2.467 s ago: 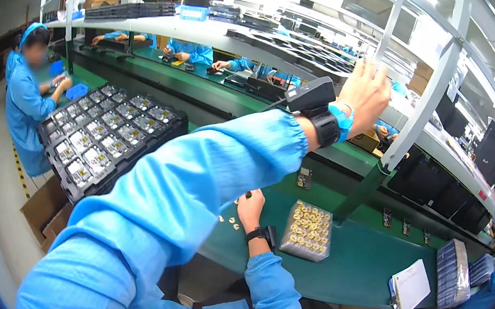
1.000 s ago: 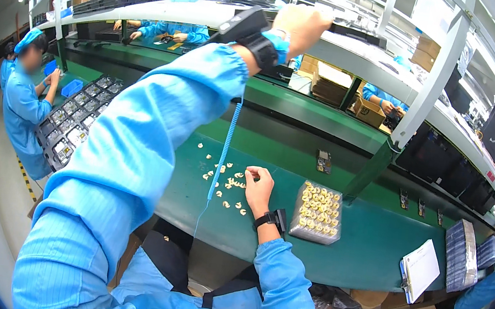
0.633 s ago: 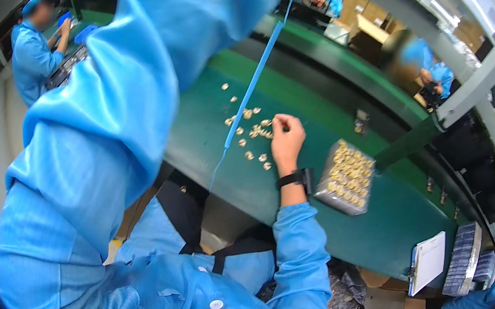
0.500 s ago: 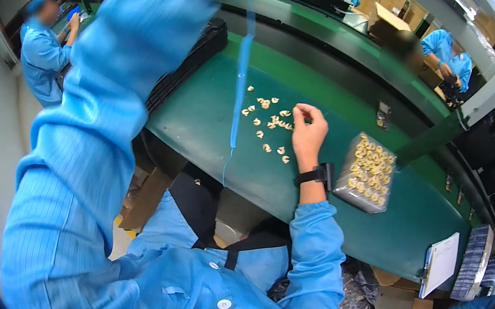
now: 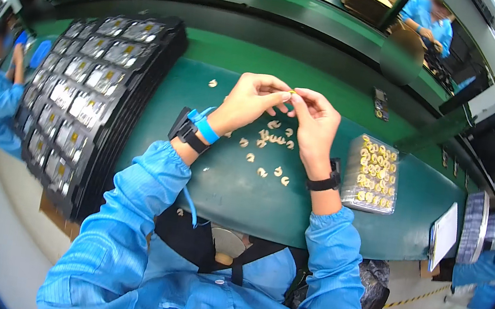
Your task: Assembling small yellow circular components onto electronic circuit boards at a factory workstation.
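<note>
Over the green work mat (image 5: 218, 182), my left hand (image 5: 254, 100) and my right hand (image 5: 317, 125) meet fingertip to fingertip. Pinched between their thumbs and index fingers is a small yellow piece (image 5: 292, 91); its full shape is hidden by the fingers. Below and between the hands, several small cream C-shaped pieces (image 5: 261, 172) lie scattered on the mat. To the right of my right wrist stands a clear plastic tray stack (image 5: 370, 204), with rows of round yellow-and-cream pieces on top.
At left, a tall stack of black trays (image 5: 96, 152) holds metallic phone-like units. A circuit board (image 5: 381, 104) lies behind the clear stack. A clipboard (image 5: 443, 236) sits at the mat's right end. A blue cord (image 5: 190, 204) hangs from my left wrist. Co-workers sit across and at left.
My left arm has come down from high across the view, bringing that hand to my right fingertips. The yellow piece now shows between them. The view has shifted, revealing the black tray stack.
</note>
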Demonstrator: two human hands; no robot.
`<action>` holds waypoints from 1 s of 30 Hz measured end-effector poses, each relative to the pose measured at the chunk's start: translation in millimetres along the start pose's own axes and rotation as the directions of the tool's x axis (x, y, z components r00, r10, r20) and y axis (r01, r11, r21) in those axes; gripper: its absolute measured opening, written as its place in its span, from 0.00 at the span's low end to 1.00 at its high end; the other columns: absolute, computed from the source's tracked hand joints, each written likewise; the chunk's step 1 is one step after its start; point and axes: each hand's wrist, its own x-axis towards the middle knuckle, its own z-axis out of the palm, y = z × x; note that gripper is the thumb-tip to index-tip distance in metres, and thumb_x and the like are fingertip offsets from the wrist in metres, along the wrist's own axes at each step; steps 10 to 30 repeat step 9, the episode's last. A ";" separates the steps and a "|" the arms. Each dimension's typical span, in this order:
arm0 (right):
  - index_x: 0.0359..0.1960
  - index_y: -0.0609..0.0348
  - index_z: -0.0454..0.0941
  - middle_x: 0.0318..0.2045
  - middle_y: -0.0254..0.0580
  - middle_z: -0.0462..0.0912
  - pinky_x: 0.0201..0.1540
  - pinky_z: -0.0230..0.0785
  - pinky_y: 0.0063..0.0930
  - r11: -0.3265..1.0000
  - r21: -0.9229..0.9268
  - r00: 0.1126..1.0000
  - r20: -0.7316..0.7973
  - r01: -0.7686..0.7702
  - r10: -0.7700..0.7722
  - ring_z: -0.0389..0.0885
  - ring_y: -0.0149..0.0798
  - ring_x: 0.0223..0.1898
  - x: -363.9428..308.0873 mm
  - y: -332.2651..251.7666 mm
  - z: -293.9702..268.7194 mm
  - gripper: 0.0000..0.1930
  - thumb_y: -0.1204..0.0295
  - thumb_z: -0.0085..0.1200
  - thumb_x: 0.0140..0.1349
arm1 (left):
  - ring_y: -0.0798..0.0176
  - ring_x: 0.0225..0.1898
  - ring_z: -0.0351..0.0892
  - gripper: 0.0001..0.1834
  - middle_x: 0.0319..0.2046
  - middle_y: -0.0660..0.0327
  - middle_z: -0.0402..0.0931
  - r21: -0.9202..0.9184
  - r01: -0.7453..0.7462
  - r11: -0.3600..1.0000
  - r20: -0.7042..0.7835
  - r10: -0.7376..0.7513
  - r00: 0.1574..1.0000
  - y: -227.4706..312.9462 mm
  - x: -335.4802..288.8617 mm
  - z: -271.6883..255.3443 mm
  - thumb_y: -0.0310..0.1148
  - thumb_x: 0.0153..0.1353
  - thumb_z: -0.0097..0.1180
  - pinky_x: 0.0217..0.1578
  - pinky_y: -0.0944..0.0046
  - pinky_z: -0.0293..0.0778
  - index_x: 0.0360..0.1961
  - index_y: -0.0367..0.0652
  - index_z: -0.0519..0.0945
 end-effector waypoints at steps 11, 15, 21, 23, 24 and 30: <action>0.50 0.66 0.84 0.42 0.41 0.87 0.44 0.81 0.24 0.983 -0.151 0.994 0.026 -0.102 0.107 0.85 0.30 0.42 -3.4 7.5 -20.5 0.10 0.78 0.61 0.69 | 0.67 0.34 0.87 0.09 0.37 0.57 0.87 -0.115 -0.052 0.992 -0.114 0.039 0.993 -40.0 3.8 5.0 0.27 0.69 0.63 0.32 0.70 0.81 0.45 0.32 0.86; 0.50 0.66 0.84 0.42 0.41 0.87 0.44 0.81 0.24 0.983 -0.151 0.994 0.026 -0.102 0.107 0.85 0.30 0.42 -3.4 7.5 -20.5 0.10 0.78 0.61 0.69 | 0.67 0.34 0.87 0.09 0.37 0.57 0.87 -0.115 -0.052 0.992 -0.114 0.039 0.993 -40.0 3.8 5.0 0.27 0.69 0.63 0.32 0.70 0.81 0.45 0.32 0.86; 0.50 0.66 0.84 0.42 0.41 0.87 0.44 0.81 0.24 0.983 -0.151 0.994 0.026 -0.102 0.107 0.85 0.30 0.42 -3.4 7.5 -20.5 0.10 0.78 0.61 0.69 | 0.67 0.34 0.87 0.09 0.37 0.57 0.87 -0.115 -0.052 0.992 -0.114 0.039 0.993 -40.0 3.8 5.0 0.27 0.69 0.63 0.32 0.70 0.81 0.45 0.32 0.86; 0.50 0.66 0.84 0.42 0.41 0.87 0.44 0.81 0.24 0.983 -0.151 0.994 0.026 -0.102 0.107 0.85 0.30 0.42 -3.4 7.5 -20.5 0.10 0.78 0.61 0.69 | 0.67 0.34 0.87 0.09 0.37 0.57 0.87 -0.115 -0.052 0.992 -0.114 0.039 0.993 -40.0 3.8 5.0 0.27 0.69 0.63 0.32 0.70 0.81 0.45 0.32 0.86; 0.50 0.66 0.84 0.42 0.41 0.87 0.44 0.81 0.24 0.983 -0.151 0.994 0.026 -0.102 0.107 0.85 0.30 0.42 -3.4 7.5 -20.5 0.10 0.78 0.61 0.69 | 0.67 0.34 0.87 0.09 0.37 0.57 0.87 -0.115 -0.052 0.992 -0.114 0.039 0.993 -40.0 3.8 5.0 0.27 0.69 0.63 0.32 0.70 0.81 0.45 0.32 0.86; 0.50 0.66 0.84 0.42 0.41 0.87 0.44 0.81 0.24 0.983 -0.151 0.994 0.026 -0.102 0.107 0.85 0.30 0.42 -3.4 7.5 -20.5 0.10 0.78 0.61 0.69 | 0.67 0.34 0.87 0.09 0.37 0.57 0.87 -0.115 -0.052 0.992 -0.114 0.039 0.993 -40.0 3.8 5.0 0.27 0.69 0.63 0.32 0.70 0.81 0.45 0.32 0.86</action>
